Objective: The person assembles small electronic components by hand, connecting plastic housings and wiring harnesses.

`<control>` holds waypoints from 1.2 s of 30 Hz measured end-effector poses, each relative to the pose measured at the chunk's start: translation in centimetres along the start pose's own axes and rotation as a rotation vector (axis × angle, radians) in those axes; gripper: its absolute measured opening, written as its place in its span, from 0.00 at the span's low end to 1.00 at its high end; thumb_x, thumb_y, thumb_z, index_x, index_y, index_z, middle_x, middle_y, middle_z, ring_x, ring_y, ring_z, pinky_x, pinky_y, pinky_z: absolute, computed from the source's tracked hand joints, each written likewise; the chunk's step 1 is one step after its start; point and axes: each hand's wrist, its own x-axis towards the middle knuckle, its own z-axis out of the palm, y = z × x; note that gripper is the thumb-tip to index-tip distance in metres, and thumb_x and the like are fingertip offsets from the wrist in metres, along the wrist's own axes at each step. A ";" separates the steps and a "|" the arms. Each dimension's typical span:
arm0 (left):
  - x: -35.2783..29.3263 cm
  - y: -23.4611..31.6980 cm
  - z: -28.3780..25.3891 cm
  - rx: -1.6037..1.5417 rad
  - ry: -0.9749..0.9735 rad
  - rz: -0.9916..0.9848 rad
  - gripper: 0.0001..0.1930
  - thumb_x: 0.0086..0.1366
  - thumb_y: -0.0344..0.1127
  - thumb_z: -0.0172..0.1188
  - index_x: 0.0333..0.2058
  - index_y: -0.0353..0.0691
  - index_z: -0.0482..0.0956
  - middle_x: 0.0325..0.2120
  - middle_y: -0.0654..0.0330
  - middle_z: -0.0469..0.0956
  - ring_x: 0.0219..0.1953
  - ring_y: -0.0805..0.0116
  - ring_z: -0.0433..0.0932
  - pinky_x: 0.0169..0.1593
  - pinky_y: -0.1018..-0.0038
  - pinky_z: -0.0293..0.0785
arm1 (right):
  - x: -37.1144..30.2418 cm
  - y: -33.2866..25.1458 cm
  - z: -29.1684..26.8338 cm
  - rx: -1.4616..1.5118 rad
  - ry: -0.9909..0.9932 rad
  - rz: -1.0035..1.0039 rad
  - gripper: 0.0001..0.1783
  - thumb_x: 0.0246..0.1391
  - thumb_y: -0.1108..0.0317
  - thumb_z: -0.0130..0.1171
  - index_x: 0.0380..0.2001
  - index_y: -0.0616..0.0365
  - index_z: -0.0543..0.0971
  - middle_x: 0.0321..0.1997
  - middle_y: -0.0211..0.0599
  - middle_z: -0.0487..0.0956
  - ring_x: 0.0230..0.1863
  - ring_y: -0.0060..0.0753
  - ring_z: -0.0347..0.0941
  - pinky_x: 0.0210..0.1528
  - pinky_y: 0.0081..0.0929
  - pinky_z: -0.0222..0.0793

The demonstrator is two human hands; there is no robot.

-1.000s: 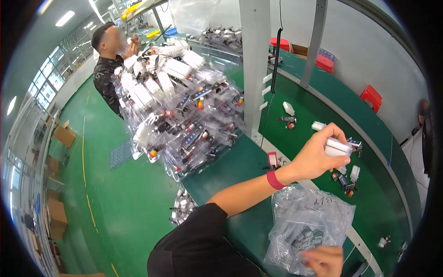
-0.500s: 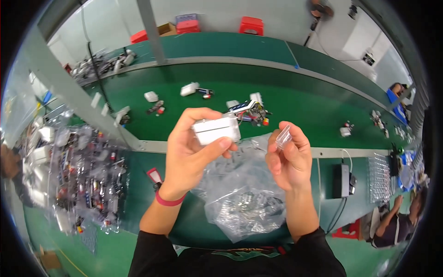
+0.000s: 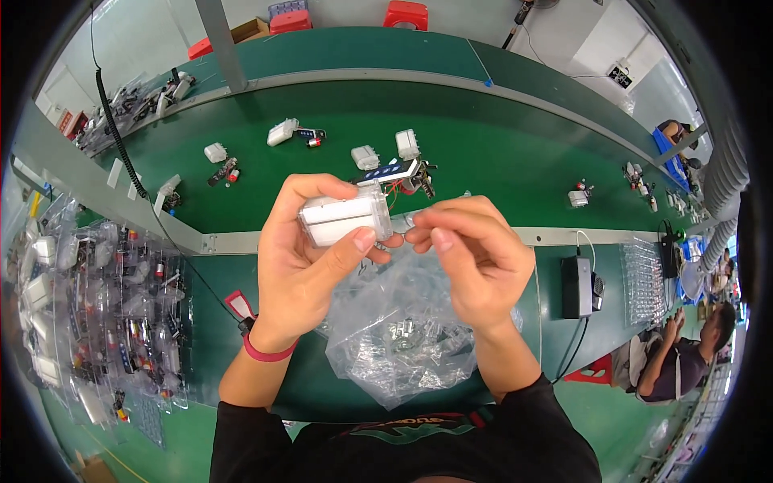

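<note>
Head view: our left hand (image 3: 299, 270), grip round white case (image 3: 338, 219); our right hand (image 3: 481, 266), grip pinching clear piece (image 3: 402, 222).

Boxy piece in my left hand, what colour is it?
The boxy piece is mostly white, best seen in the head view.

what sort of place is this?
Probably an electronics assembly line in a factory: a long green work surface with wired electronic parts set out in small groups, and a co-worker farther along at the right.
</note>
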 end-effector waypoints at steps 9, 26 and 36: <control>2.1 1.3 -2.7 0.102 0.195 0.130 0.15 0.60 0.25 0.52 0.46 0.32 0.64 0.39 0.45 0.74 0.33 0.57 0.79 0.32 0.73 0.78 | 2.5 -1.1 -7.8 -0.406 0.088 0.173 0.09 0.53 0.78 0.52 0.37 0.66 0.78 0.30 0.37 0.78 0.29 0.23 0.74 0.29 0.17 0.69; 1.9 1.4 -3.9 0.090 0.182 0.066 0.15 0.60 0.25 0.52 0.45 0.31 0.64 0.37 0.47 0.75 0.31 0.58 0.80 0.30 0.74 0.77 | 0.4 12.0 -7.7 -0.884 -0.645 0.198 0.23 0.42 0.70 0.65 0.46 0.57 0.76 0.35 0.37 0.70 0.33 0.36 0.71 0.35 0.29 0.69; 1.7 0.1 -2.5 0.016 0.136 -0.050 0.15 0.60 0.25 0.54 0.45 0.33 0.64 0.34 0.50 0.75 0.31 0.60 0.80 0.30 0.73 0.78 | 1.2 2.8 -4.8 -0.442 -0.240 -0.008 0.19 0.44 0.77 0.63 0.43 0.61 0.78 0.26 0.26 0.72 0.24 0.18 0.65 0.27 0.16 0.61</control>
